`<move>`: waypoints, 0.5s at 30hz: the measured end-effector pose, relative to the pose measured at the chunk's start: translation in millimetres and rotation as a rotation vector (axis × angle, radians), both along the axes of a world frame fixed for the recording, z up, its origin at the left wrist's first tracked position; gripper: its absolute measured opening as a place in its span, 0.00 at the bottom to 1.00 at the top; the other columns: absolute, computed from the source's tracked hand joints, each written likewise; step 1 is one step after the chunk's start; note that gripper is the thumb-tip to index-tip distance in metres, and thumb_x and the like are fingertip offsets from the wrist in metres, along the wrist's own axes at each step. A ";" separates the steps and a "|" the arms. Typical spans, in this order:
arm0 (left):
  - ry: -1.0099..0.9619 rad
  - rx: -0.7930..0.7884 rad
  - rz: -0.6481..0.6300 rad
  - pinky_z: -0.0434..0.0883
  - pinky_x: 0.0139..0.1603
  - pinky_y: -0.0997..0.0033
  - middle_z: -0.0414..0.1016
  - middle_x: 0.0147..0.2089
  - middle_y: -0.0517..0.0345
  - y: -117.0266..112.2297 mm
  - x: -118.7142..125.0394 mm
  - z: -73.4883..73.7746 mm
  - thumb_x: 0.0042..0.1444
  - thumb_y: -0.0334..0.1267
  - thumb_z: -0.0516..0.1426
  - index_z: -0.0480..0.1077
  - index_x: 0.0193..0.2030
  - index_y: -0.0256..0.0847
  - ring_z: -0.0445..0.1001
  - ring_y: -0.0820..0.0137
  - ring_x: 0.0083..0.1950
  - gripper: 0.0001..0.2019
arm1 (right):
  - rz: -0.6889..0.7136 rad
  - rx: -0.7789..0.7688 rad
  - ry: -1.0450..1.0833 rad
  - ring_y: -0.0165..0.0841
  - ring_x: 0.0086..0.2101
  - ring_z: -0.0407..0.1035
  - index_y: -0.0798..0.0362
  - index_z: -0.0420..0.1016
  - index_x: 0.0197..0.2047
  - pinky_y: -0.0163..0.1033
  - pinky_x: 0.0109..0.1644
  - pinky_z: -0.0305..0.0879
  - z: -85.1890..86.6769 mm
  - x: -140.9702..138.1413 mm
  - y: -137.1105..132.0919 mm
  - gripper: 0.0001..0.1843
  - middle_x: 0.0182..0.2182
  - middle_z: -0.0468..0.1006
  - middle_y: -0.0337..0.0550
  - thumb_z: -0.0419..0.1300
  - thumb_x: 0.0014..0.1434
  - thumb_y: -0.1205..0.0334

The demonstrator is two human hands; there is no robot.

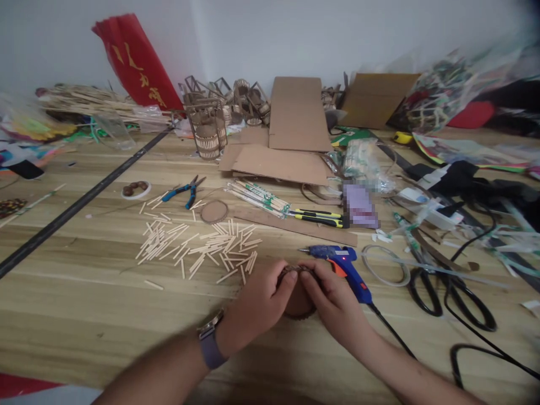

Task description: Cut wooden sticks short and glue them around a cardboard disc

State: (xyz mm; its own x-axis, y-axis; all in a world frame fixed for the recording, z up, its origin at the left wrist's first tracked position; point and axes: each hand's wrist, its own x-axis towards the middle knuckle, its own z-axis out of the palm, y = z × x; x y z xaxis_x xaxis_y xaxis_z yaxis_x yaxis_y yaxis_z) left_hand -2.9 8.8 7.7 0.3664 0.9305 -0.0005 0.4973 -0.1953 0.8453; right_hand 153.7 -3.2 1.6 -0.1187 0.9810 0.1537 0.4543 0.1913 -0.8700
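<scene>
Cardboard disc (298, 304) sits low on the table (84, 315), pinched between both hands: left hand (261, 301) with its fingers closed on the near-left rim, right hand (333, 301) with its fingers closed on the right rim, thumbs meeting over the top edge. A dark strip seems to run round that edge, too small to tell what it is. No sticks stand on the disc as far as I can see, so I'd judge the build early, at the base stage. Prep looks done: cut sticks (202, 247) lie loose in a heap just beyond and left of the fingers, with blue pliers (185, 191) further out past them. A second disc (214, 212) lies flat beyond the heap, untouched. Glue gun (343, 264) rests just behind the right fingers, nozzle pointing left, a red light showing on it, so likely powered. Chopstick packs (257, 197) unopened, well beyond the fingers. Finished stick cages (208, 132) stand far off by the wall, which suggests what's left here: walls of sticks, not yet begun on this disc.
</scene>
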 end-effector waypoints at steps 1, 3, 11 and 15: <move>-0.001 0.006 0.002 0.59 0.33 0.71 0.70 0.31 0.60 -1.0 0.7 -0.9 0.64 0.44 0.46 0.63 0.32 0.42 0.67 0.68 0.33 0.13 | -0.012 0.002 0.012 0.37 0.34 0.74 0.51 0.73 0.38 0.40 0.39 0.70 0.0 -1.5 -1.0 0.12 0.35 0.81 0.46 0.50 0.62 0.56; -0.009 0.013 0.003 0.58 0.32 0.71 0.69 0.30 0.61 -2.5 2.0 -2.5 0.64 0.43 0.46 0.62 0.31 0.42 0.66 0.69 0.32 0.13 | -0.037 -0.004 0.036 0.36 0.33 0.73 0.51 0.73 0.39 0.40 0.39 0.70 0.2 -3.1 -3.1 0.12 0.34 0.81 0.45 0.51 0.61 0.57; -0.038 -0.005 -0.010 0.58 0.32 0.73 0.66 0.28 0.64 -7.5 4.8 -2.3 0.64 0.44 0.45 0.59 0.30 0.43 0.64 0.71 0.31 0.13 | -0.094 -0.068 0.142 0.34 0.30 0.70 0.49 0.71 0.36 0.36 0.34 0.68 1.9 -5.2 -11.1 0.10 0.28 0.77 0.40 0.53 0.61 0.54; -0.040 -0.001 0.000 0.57 0.32 0.72 0.65 0.28 0.63 -8.6 5.5 -1.8 0.64 0.43 0.45 0.59 0.30 0.43 0.64 0.71 0.31 0.13 | -0.106 -0.071 0.163 0.33 0.30 0.70 0.49 0.71 0.36 0.35 0.34 0.68 0.9 -6.7 -12.3 0.11 0.28 0.76 0.40 0.53 0.61 0.53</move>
